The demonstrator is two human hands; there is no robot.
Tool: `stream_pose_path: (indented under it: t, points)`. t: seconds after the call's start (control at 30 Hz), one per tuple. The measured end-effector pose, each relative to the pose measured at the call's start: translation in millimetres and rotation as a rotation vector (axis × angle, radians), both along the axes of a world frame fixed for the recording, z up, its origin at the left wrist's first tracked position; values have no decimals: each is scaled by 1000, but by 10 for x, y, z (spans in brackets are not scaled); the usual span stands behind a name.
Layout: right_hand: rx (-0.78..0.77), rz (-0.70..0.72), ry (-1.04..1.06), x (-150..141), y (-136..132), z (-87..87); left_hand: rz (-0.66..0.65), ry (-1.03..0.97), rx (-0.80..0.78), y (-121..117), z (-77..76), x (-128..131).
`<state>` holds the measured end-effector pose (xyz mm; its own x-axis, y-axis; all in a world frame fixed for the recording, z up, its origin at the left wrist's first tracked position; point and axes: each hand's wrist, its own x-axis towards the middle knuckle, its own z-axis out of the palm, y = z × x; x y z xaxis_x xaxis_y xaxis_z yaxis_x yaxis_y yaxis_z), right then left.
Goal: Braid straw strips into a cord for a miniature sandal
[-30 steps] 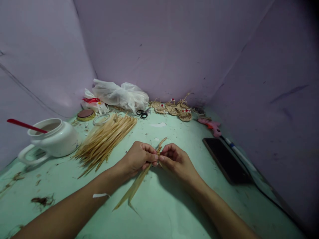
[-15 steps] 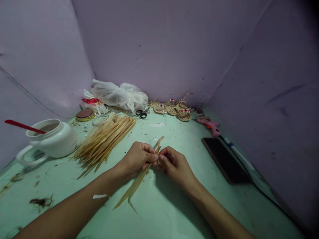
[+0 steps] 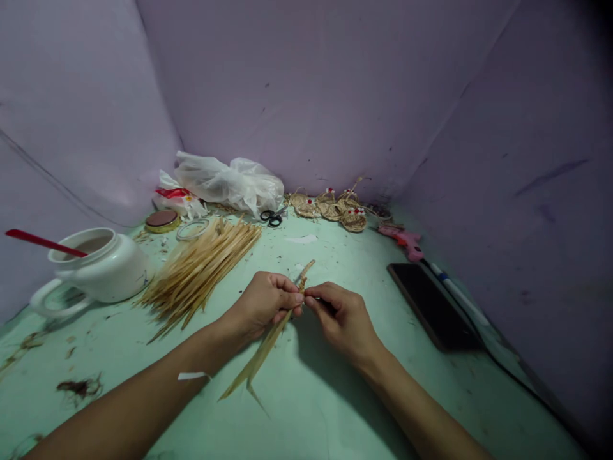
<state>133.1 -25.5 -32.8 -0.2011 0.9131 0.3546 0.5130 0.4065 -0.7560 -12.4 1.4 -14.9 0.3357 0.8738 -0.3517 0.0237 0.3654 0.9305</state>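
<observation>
Between my hands is a short braid of dried leaf strips (image 3: 303, 281), its twisted tip pointing away from me. Loose strip ends (image 3: 258, 361) trail from it down toward the lower left. My left hand (image 3: 272, 301) is closed, thumb and fingers pinching the braid just below its twisted part. Thumb and index finger of my right hand (image 3: 341, 317) are pinched together at the braid's right side, against the left fingertips; what sits between them is too small to make out. A bundle of dried strips (image 3: 204, 275) lies left of my hands.
At left stands a white pot (image 3: 112, 268) with a red handle sticking out. Along the back are a plastic bag (image 3: 230, 182), black scissors (image 3: 272, 218), woven beaded pieces (image 3: 330, 209) and a pink glue gun (image 3: 405, 241). A phone (image 3: 431, 306) and a cable lie at right.
My right hand has shifted slightly to the right and its fingers have straightened into a flatter pinch. The left hand keeps its hold on the braid.
</observation>
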Motion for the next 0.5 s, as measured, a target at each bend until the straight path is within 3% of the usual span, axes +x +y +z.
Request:
stream_pose_path:
  t: [0.27,0.5]
  points:
    - [26,-120,-329,-75,-47,25,5,61,63,-17,-30,40]
    - [-179,-90,-66,-59,-5,-33,-94,136,110,9,-54,4]
